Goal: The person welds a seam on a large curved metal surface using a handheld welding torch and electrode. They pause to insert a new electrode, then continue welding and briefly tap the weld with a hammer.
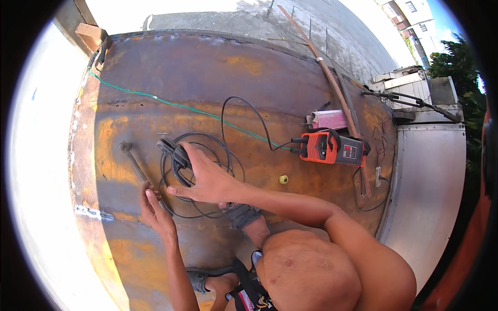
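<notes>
The left hand (157, 215) is closed on the end of the hammer (136, 167), whose head points away from the person. The right hand (215, 182) has its fingers on the black clamp (175, 152), with the thumb spread apart; the firmness of this hold cannot be told. The hands are apart. The clamp lies at the far left part of the coil (229, 155), just beside the hammer.

Risk: the coil surrounds the right hand's work area. A loop could snag on the clamp or the hammer if either is pulled away quickly. A loose hold could let the clamp drop onto the plate (181, 78). Both hands are bare; a hot surface or a sharp edge could injure them. The sandal (244, 214) is close to the coil, so a shift of the foot could trap or drag the cable.

Surroundings: the welder (332, 147) is to the right, its cable arching toward the coil. The green cord (199, 111) crosses the plate beyond the hands and is a trip hazard. The pink box (332, 119) and the long bar (329, 78) obstruct the welder's far side. The yellow item (283, 179) lies between coil and welder.
</notes>
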`<state>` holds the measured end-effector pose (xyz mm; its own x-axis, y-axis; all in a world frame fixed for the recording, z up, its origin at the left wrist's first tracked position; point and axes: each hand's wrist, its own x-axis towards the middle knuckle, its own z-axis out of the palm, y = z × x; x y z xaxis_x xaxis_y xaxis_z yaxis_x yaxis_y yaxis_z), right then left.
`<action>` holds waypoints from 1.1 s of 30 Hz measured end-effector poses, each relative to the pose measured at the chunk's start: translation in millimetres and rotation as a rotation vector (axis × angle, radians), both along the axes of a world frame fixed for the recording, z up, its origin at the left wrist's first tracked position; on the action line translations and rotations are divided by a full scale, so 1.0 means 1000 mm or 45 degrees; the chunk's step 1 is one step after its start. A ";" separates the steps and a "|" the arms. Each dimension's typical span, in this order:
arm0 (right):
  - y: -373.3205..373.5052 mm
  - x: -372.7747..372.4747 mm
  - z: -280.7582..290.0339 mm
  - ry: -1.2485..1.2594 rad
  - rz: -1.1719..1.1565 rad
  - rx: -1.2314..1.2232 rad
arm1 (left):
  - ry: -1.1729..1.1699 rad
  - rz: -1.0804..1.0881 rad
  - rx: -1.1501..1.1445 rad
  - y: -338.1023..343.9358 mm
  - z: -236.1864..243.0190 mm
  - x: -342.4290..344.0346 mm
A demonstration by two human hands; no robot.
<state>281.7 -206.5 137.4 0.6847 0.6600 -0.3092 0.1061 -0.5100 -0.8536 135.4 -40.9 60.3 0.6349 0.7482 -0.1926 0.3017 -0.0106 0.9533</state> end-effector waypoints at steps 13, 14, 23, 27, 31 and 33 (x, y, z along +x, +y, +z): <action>-0.121 0.172 0.043 -0.800 -0.659 0.125 | -0.312 0.225 -0.672 -0.049 0.036 0.043; -0.160 0.208 0.033 -0.986 -0.655 -0.270 | -0.322 0.213 -0.706 -0.053 0.041 0.046; -0.331 0.231 -0.092 -0.602 0.451 -1.181 | -0.281 -0.012 -0.664 -0.074 0.022 0.035; -0.308 0.228 -0.094 -0.536 0.542 -1.426 | -0.036 -0.146 -0.440 -0.077 0.031 0.028; -0.343 0.240 -0.088 -0.660 0.719 -1.521 | 0.170 -0.278 -0.082 -0.073 0.056 0.033; -0.347 0.243 -0.091 -0.724 0.677 -1.431 | 0.145 -0.389 0.432 -0.061 0.061 0.022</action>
